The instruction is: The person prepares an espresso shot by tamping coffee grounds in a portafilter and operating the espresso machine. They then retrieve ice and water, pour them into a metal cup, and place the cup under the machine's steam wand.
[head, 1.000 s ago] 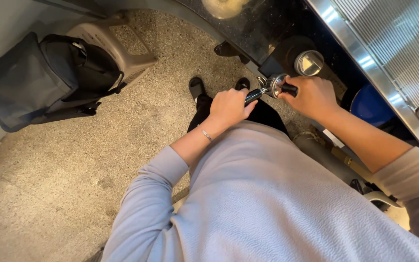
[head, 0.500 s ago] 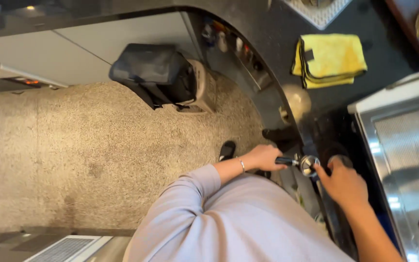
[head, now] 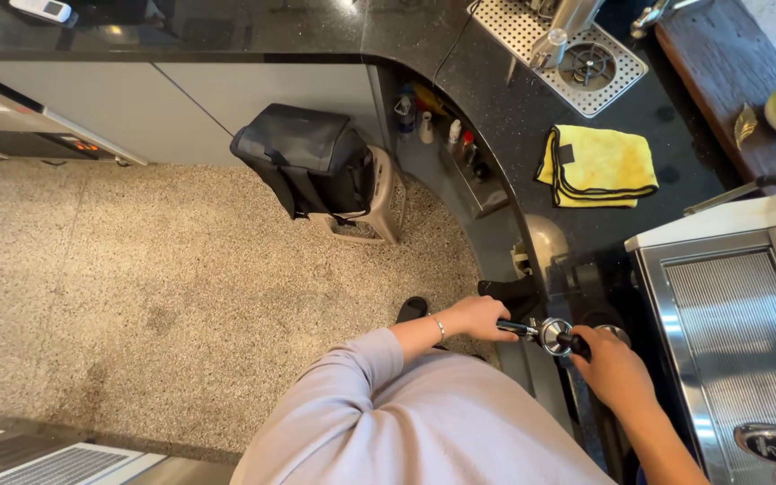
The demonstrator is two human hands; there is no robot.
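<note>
I look straight down at my own body in a light grey sweater. My left hand (head: pixel 480 318) grips the dark handle of a metal portafilter (head: pixel 551 334) held at waist height beside the black counter (head: pixel 496 99). My right hand (head: pixel 611 365) is closed on a small dark-knobbed tool pressed at the portafilter's round basket. A thin bracelet circles my left wrist. The steel espresso machine (head: pixel 729 341) stands just right of my hands.
A yellow cloth (head: pixel 596 164) lies on the counter near a perforated drip tray (head: pixel 568 49). A black bag (head: pixel 307 157) sits on a small beige stool (head: pixel 379 220) on the speckled floor. Small bottles line a shelf under the counter's curve.
The view has swung up and left, taking in more of the counter, the yellow cloth and the floor. Both hands stay closed around the portafilter in the same grip.
</note>
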